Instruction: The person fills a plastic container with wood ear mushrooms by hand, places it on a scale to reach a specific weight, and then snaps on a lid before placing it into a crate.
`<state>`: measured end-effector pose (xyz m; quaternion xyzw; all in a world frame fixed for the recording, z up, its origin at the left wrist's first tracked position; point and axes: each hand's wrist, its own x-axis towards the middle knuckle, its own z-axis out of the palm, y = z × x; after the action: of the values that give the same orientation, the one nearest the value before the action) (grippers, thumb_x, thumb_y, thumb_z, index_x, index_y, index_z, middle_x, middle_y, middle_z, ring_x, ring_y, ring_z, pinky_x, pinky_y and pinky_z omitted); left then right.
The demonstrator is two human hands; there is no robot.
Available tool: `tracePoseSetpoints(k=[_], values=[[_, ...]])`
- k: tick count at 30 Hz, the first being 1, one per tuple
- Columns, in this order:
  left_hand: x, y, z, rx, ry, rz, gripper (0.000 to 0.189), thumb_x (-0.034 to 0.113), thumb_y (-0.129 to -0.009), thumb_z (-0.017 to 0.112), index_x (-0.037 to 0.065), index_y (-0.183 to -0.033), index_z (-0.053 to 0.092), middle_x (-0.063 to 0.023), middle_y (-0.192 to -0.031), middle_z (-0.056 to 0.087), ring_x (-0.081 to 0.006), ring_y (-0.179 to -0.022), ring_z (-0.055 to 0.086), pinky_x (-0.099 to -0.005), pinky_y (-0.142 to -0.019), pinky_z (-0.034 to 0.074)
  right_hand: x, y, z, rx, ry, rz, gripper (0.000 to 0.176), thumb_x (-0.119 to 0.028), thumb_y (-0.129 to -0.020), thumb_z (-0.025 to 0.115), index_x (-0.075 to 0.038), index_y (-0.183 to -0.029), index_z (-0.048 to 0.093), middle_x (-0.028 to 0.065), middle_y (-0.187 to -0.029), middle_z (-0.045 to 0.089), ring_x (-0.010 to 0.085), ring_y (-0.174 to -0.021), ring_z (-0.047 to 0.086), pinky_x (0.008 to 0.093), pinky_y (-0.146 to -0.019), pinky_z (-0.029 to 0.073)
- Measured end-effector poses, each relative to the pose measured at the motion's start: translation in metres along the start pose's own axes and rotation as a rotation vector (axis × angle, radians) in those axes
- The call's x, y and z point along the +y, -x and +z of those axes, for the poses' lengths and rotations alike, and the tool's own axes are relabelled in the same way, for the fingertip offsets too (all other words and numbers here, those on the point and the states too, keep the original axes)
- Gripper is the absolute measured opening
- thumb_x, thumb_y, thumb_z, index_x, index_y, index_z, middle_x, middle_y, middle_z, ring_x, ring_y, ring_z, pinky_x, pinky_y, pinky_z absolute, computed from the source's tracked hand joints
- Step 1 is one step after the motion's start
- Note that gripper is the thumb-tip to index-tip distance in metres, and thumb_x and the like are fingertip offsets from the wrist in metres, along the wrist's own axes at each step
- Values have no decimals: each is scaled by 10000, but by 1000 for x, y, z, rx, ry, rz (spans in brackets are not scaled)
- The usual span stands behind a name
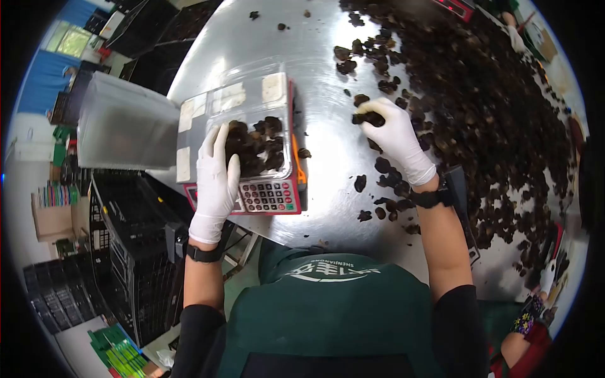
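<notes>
My right hand (pixel 391 129), in a white glove, pinches a dark brown mushroom (pixel 370 118) above the metal table, beside loose mushrooms. My left hand (pixel 216 173), also gloved, rests at the left side of a clear plastic box (pixel 287 165), fingers apart and against the dark mushrooms (pixel 255 148) inside. Under the box stands a red and grey weighing scale (pixel 296 205) with a keypad (pixel 268 196) facing me. The box's clear lid part lies over the scale's far side. Part of the scale is hidden by my left hand.
A large heap of dark mushrooms (pixel 479 126) covers the right of the metal table (pixel 252 38). An orange tool (pixel 298 160) lies beside the scale. Left are a translucent bin (pixel 126 123) and black crates (pixel 135 252). Other people's gloved hands (pixel 515 39) show at the far right.
</notes>
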<state>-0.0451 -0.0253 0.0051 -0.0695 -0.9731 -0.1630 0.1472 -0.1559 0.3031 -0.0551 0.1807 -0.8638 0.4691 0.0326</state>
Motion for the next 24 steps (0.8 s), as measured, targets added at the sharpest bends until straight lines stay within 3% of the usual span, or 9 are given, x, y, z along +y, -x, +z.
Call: tracePoseSetpoints(k=[6,8,9,11,12,16,19,22,24], values=[[-24,9,-3,311,256,-153,451,144,-1004,452,-12,-1427,445,-199,-1385,502,-327,-1299,479,-405,-1117,338,-116,-51,64,-136,-251,-379,230,-136,-768,699,-91,-993,707,121,-1003,654,310,-913,662,359,-835,538],[-36,12,2,324,386,-227,445,170,-1023,429,-17,-1426,448,-188,-1361,529,-303,-1287,492,-400,-1113,341,-132,-59,96,-250,-197,-448,310,-183,-769,727,-101,-1064,686,116,-1089,626,309,-964,648,374,-858,537],[-32,14,2,271,523,-290,488,279,-1080,340,-25,-1452,424,-175,-1461,478,-269,-1378,421,-377,-1156,291,-131,-62,113,-336,-169,-509,380,-202,-771,738,-103,-1131,666,113,-1137,616,306,-999,640,383,-879,535],[-16,15,1,223,593,-315,496,286,-1081,348,-21,-1467,403,-182,-1448,480,-270,-1361,435,-372,-1144,309,-127,-59,137,-386,124,-650,513,-252,-762,761,-136,-1239,611,101,-1230,582,317,-1055,617,402,-892,533],[-14,16,4,215,594,-305,506,295,-1084,341,-23,-1475,393,-184,-1453,474,-269,-1365,431,-371,-1149,303,-126,-57,142,-408,231,-634,633,-324,-759,764,-172,-1334,548,91,-1254,574,326,-1066,604,426,-882,533],[-12,18,5,217,591,-269,530,327,-1096,302,-26,-1483,383,-190,-1476,459,-269,-1384,419,-369,-1162,288,-141,-54,119,-259,291,-675,716,-440,-776,728,-207,-1413,497,97,-1275,585,314,-1024,611,428,-854,537],[-15,17,6,236,606,-266,518,325,-1093,319,-22,-1469,401,-193,-1458,473,-275,-1365,438,-366,-1149,306,-135,-56,110,-103,17,-590,579,-398,-868,645,-144,-1374,525,128,-1265,624,318,-1027,633,439,-844,528],[-20,20,8,248,620,-280,492,304,-1085,358,-16,-1454,416,-192,-1437,484,-284,-1349,453,-368,-1134,327,-133,-58,91,-468,-329,-96,433,-240,-892,616,-89,-1298,601,143,-1124,703,325,-970,676,441,-885,525],[-21,20,13,234,625,-274,477,286,-1084,374,-18,-1447,425,-185,-1435,491,-273,-1351,451,-363,-1136,324,-120,-58,105,-352,-149,-377,349,-199,-881,605,-72,-1202,655,135,-1009,723,337,-879,683,440,-867,529]])
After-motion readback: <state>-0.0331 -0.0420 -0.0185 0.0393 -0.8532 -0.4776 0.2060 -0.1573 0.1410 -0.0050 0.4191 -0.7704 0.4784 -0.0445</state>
